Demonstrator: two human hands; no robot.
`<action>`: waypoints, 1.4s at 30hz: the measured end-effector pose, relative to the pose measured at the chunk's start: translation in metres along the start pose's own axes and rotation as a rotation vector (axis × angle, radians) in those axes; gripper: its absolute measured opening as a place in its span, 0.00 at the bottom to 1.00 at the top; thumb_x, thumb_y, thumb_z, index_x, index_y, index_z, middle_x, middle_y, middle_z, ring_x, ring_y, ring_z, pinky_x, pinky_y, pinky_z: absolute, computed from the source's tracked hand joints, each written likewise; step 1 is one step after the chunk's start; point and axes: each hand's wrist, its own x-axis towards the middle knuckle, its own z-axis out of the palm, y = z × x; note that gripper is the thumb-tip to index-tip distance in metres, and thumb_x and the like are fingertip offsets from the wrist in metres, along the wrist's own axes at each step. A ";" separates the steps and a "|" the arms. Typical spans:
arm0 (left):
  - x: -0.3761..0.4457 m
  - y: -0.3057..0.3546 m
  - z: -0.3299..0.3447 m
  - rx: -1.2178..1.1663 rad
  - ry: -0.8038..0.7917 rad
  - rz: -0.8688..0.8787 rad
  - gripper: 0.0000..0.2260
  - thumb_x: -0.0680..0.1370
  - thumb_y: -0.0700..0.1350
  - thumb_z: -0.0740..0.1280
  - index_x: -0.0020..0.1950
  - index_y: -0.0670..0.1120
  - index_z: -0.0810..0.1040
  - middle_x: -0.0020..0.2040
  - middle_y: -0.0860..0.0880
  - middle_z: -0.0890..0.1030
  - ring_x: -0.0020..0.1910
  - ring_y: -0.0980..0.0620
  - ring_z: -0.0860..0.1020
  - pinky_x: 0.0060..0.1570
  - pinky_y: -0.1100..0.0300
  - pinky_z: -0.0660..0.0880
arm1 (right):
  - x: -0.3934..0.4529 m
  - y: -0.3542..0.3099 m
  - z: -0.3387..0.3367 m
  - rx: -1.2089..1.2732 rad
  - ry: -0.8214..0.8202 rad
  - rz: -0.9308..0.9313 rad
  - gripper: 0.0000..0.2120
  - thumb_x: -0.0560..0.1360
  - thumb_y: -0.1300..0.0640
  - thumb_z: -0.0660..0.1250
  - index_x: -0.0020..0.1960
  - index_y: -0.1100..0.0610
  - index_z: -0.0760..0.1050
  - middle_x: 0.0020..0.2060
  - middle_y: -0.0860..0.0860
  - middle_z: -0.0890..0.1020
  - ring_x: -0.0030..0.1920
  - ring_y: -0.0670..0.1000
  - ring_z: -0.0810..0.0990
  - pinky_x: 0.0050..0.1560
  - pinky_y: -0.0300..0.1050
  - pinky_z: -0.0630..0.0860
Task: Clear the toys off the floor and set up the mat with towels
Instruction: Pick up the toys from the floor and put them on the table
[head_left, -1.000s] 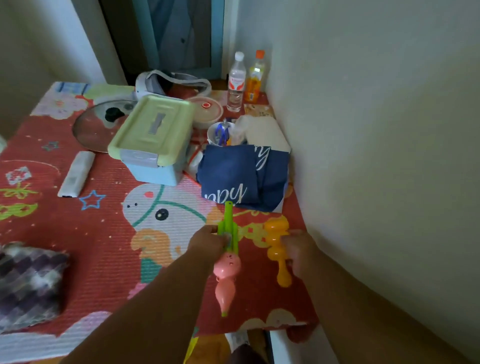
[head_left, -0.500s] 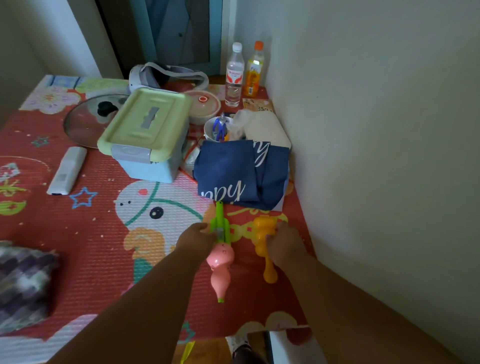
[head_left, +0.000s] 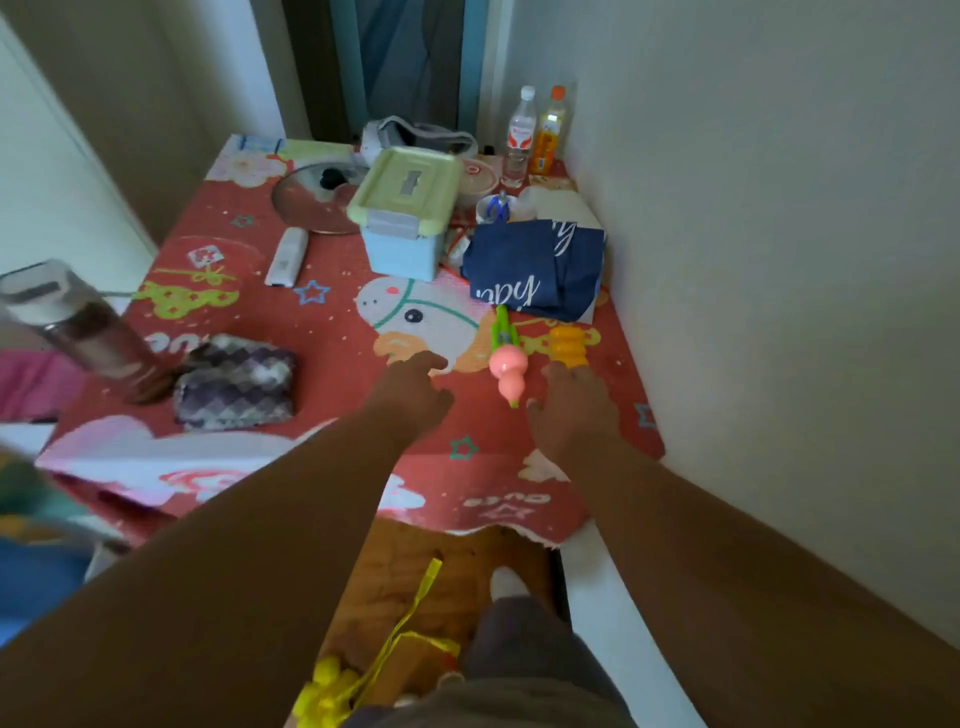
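Observation:
A red cartoon play mat (head_left: 322, 312) covers the floor. On it lies a pink gourd-shaped toy with a green handle (head_left: 506, 364), and just to its right a yellow ribbed toy (head_left: 569, 345). My left hand (head_left: 415, 389) hovers left of the pink toy with its fingers apart, holding nothing. My right hand (head_left: 571, 410) lies palm down over the yellow toy's near end, fingers spread, hiding that end. A folded purple checked towel (head_left: 234, 382) rests on the mat at left.
Beyond the toys sit a navy bag (head_left: 535, 270), a green-lidded box (head_left: 405, 208), a glass pot lid (head_left: 317, 197), a remote (head_left: 287, 257) and two bottles (head_left: 521, 135). A blurred flask (head_left: 78, 332) stands at left, the wall runs along the right, and a yellow toy (head_left: 332, 691) lies near my foot.
Both toys now lie on the mat nearer the navy bag. My left hand has let go of the pink toy and drawn back left. The view pulled back.

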 end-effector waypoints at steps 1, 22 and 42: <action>-0.024 -0.006 -0.005 0.039 0.000 0.006 0.19 0.74 0.45 0.69 0.66 0.51 0.74 0.57 0.44 0.80 0.51 0.44 0.79 0.51 0.55 0.76 | -0.020 -0.005 0.000 -0.005 -0.014 -0.011 0.20 0.76 0.50 0.65 0.66 0.54 0.68 0.62 0.57 0.71 0.63 0.60 0.70 0.60 0.56 0.70; -0.339 -0.147 0.129 0.214 0.044 -0.383 0.27 0.72 0.48 0.68 0.70 0.59 0.67 0.65 0.43 0.70 0.63 0.39 0.72 0.57 0.45 0.74 | -0.305 0.054 0.129 -0.183 -0.346 -0.214 0.44 0.62 0.36 0.74 0.70 0.41 0.53 0.72 0.55 0.63 0.69 0.61 0.65 0.59 0.61 0.71; -0.258 -0.403 0.517 0.119 -0.089 -0.529 0.33 0.68 0.56 0.74 0.68 0.55 0.63 0.59 0.43 0.75 0.57 0.39 0.77 0.51 0.50 0.73 | -0.303 0.232 0.530 -0.086 -0.491 -0.003 0.34 0.75 0.49 0.70 0.75 0.46 0.56 0.75 0.55 0.62 0.71 0.60 0.65 0.65 0.58 0.70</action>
